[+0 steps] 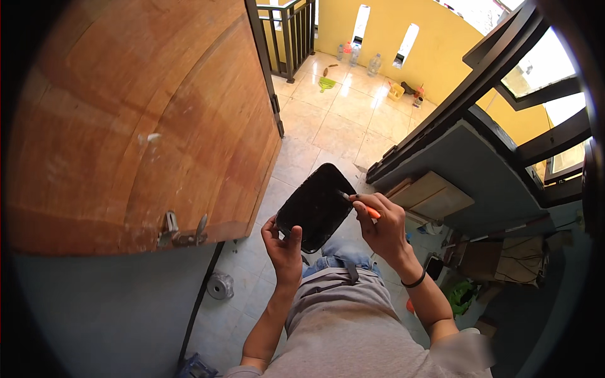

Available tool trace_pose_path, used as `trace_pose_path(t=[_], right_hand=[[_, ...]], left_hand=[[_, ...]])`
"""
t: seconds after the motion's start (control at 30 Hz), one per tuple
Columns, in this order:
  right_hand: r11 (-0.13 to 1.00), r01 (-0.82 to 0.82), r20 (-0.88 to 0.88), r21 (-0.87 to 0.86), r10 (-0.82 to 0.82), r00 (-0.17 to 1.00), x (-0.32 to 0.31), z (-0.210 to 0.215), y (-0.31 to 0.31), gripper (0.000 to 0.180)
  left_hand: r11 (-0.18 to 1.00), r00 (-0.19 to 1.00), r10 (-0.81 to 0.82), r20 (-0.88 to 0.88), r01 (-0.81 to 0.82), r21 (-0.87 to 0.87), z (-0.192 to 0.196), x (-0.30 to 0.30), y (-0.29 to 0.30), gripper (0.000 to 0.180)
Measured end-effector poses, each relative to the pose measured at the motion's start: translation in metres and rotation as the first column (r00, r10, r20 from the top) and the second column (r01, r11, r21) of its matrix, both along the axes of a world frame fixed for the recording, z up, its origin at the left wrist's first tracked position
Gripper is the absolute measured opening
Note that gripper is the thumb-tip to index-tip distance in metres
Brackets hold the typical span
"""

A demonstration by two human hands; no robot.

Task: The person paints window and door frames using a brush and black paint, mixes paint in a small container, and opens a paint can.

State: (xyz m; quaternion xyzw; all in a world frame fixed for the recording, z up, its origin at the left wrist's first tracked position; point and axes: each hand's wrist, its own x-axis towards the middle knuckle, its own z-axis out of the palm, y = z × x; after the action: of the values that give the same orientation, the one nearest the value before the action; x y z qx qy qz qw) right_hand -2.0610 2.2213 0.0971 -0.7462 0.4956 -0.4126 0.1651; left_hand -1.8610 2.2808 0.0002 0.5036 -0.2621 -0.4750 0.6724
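Observation:
My left hand (285,251) grips the lower left rim of a black rectangular tray (314,205) with rounded corners, the thumb on its near edge. The tray is held tilted in front of my waist, and its inside is dark throughout. In my right hand (386,228) is a small paintbrush (373,212) with an orange handle, pinched between thumb and fingers. The brush's tip points into the tray near its right side; whether the bristles touch the tray I cannot tell.
A wooden door (145,126) with a metal latch (183,233) stands open at left. To the right is a dark window frame (466,104), with boards (438,196) below. A grey roll (220,285) lies on the tiles. Farther off are plastic bottles (374,65) and a green dustpan (326,84).

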Motion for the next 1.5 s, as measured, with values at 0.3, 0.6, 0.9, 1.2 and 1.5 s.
trace_pose_path(t=[0.3, 0.6, 0.9, 1.2, 1.5], right_hand=[[0.999, 0.016, 0.137, -0.027, -0.012, 0.99, -0.034, -0.011, -0.193, 0.011], [0.998, 0.056, 0.088, 0.002, -0.056, 0.995, -0.092, -0.011, -0.343, 0.012], [0.967, 0.255, 0.052, -0.01, -0.255, 0.966, -0.141, -0.008, -0.488, 0.012], [0.985, 0.112, 0.059, 0.134, -0.121, 0.991, -0.135, -0.006, -0.674, 0.015], [0.988, -0.155, -0.044, 0.007, 0.155, 0.987, -0.087, 0.004, -0.859, 0.009]], left_hand=[[0.999, 0.995, -0.051, 0.087, 0.052, -0.005, -0.009, -0.054, -0.217, 0.063], [0.994, 0.992, -0.099, 0.073, 0.102, -0.028, 0.0, -0.118, -0.393, 0.066], [0.969, 0.969, -0.247, -0.003, 0.247, 0.015, -0.014, -0.154, -0.544, 0.062], [0.967, 0.958, -0.251, -0.14, 0.253, 0.001, -0.023, -0.138, -0.737, 0.059], [0.986, 0.971, -0.164, -0.176, 0.165, -0.01, -0.017, -0.104, -0.908, 0.057]])
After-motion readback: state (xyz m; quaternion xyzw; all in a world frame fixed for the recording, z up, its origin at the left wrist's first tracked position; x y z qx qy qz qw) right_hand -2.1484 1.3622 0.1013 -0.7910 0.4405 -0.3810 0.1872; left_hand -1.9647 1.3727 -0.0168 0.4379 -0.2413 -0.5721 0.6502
